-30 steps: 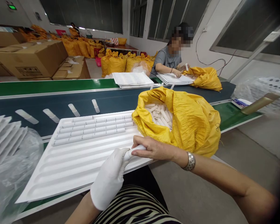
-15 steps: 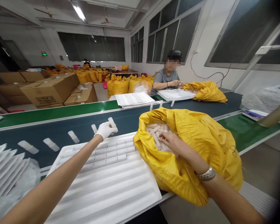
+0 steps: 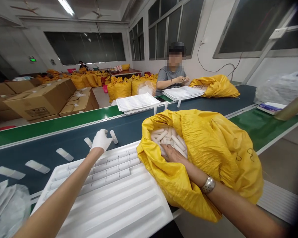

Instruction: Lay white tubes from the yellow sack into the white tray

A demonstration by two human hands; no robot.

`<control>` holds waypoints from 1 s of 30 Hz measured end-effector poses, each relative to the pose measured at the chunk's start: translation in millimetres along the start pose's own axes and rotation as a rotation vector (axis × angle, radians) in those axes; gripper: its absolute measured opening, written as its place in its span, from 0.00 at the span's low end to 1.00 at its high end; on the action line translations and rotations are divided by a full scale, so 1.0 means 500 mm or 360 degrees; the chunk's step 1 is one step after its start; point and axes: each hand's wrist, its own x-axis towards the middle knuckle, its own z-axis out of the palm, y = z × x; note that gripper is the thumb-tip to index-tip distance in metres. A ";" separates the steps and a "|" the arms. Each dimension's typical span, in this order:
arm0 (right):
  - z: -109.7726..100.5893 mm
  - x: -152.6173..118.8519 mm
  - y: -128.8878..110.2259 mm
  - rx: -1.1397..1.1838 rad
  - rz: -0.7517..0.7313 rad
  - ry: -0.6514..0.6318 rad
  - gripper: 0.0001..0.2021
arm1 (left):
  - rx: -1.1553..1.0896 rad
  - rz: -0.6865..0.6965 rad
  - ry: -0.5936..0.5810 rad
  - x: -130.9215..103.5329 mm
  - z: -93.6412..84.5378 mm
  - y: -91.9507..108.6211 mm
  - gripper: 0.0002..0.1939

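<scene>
My left hand [image 3: 101, 140], in a white glove, is over the dark conveyor belt [image 3: 136, 125] with thumb and fingers apart. Just right of its fingertips a small white tube [image 3: 113, 137] rests on the belt. My bare right hand [image 3: 173, 154] is inside the mouth of a yellow sack [image 3: 213, 142], its fingers closed together among loose white tubes [image 3: 177, 142]; what they grip is hidden. Between my arms lies a white ribbed tray [image 3: 124, 205], its far grooves holding rows of printed white tubes [image 3: 109, 170].
More tubes [image 3: 37, 166] lie along the belt at left, near stacked white trays [image 3: 2, 205]. Across the belt, a person [image 3: 172, 74] handles small items beside filled trays [image 3: 182, 93] and another yellow sack [image 3: 218, 86]. Cardboard boxes [image 3: 44, 99] stand behind.
My left hand has let go of its tube, which now rests on the belt. My right hand has reached deeper into the sack. The tubes on the belt have shifted left in view.
</scene>
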 end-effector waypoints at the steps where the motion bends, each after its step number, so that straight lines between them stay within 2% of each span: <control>1: 0.007 0.004 0.005 0.0008 0.0004 0.0000 0.18 | 0.0083 -0.0010 0.0003 -0.014 0.003 0.006 0.17; 3: 0.015 0.009 0.016 0.0019 0.0012 0.0011 0.12 | 0.0213 0.0057 -0.0094 -0.045 0.018 0.026 0.14; 5: 0.017 0.011 0.030 0.0036 0.0002 0.0043 0.09 | 0.0299 0.0202 -0.0301 -0.071 0.039 0.047 0.12; 9: -0.002 0.019 0.055 0.0095 -0.0023 0.0136 0.05 | 0.0450 0.0379 -0.0570 -0.079 0.068 0.072 0.15; 13: -0.044 0.027 0.052 0.0204 -0.0148 0.0229 0.02 | 0.0518 0.0405 -0.0623 -0.057 0.072 0.078 0.17; 19: -0.100 -0.011 -0.014 0.0448 -0.0393 0.0299 0.11 | 0.0497 0.0384 -0.0517 -0.071 0.080 0.092 0.17; 21: -0.113 -0.032 -0.039 0.0543 -0.0424 0.0340 0.12 | 0.0445 0.0367 -0.0422 -0.090 0.067 0.099 0.19; 24: -0.128 -0.059 -0.077 0.0661 -0.0515 0.0475 0.12 | 0.0286 0.0333 -0.0305 -0.147 0.015 0.116 0.24; 27: -0.127 -0.080 -0.128 0.0913 -0.0538 0.0581 0.13 | -0.0319 0.0294 -0.0432 -0.244 -0.047 0.137 0.26; 30: -0.101 -0.098 -0.193 0.1387 -0.0625 0.0486 0.17 | -0.0919 0.0238 -0.0633 -0.347 -0.081 0.153 0.22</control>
